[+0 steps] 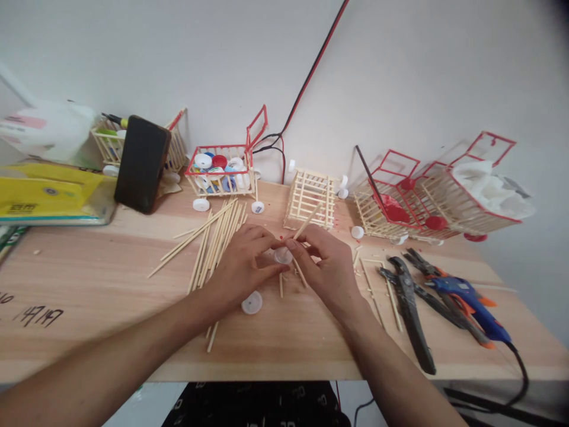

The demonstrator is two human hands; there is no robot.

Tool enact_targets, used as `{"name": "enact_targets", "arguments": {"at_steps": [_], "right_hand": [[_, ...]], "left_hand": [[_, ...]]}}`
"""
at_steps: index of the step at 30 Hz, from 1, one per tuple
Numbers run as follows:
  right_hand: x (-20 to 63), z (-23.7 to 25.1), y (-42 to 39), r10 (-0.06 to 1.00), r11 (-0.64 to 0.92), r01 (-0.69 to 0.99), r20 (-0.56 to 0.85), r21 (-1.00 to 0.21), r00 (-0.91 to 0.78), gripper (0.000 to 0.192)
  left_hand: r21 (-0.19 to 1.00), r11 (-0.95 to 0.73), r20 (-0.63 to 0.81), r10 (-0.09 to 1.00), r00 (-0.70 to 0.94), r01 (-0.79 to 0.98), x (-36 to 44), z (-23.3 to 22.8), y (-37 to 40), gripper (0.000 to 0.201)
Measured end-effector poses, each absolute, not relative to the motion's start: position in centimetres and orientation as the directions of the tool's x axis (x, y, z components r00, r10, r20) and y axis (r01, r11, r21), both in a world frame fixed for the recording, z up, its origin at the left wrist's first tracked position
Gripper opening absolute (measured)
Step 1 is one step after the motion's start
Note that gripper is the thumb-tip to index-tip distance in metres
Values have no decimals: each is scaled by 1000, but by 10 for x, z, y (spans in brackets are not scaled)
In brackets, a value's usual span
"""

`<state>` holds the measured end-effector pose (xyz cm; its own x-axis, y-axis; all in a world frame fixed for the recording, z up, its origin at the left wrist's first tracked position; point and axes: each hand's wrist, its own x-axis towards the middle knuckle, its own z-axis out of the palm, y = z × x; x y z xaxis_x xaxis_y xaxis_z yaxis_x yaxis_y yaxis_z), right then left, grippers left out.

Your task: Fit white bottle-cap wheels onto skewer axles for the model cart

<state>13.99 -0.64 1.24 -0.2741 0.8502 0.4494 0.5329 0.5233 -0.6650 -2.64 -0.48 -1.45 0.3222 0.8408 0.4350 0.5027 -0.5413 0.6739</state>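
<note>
Between my hands is a small clear plastic cap (283, 256). My left hand (242, 255) pinches it, thumb below and fingers above. A wooden stick (309, 219) slants up and right from the cap, and my right hand (326, 261) closes its thumb and fingers on it. Whether the stick's tip goes into the cap, I cannot tell. A second clear cap (252, 302) lies on the table below my left hand. Loose wooden sticks (217, 243) are spread beside and under my left forearm. Behind my hands stands a small stick-built cart frame (311, 198) with white caps attached.
A red-trimmed stick cart (222, 172) full of bottle caps stands at the back, beside a black phone (142, 163). More carts (471, 196) are at back right. Black-handled cutters (411, 314), pliers (427, 264) and a blue glue gun (473, 302) lie on the right; a yellow package (53, 193) lies left.
</note>
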Motion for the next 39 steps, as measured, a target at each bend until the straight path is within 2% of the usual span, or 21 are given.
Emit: {"name": "enact_targets", "arguments": {"at_steps": [39], "right_hand": [[141, 12, -6, 846, 532, 524, 451, -665, -286, 11]], "left_hand": [[679, -530, 426, 848, 315, 509, -27, -13, -5, 23]]}}
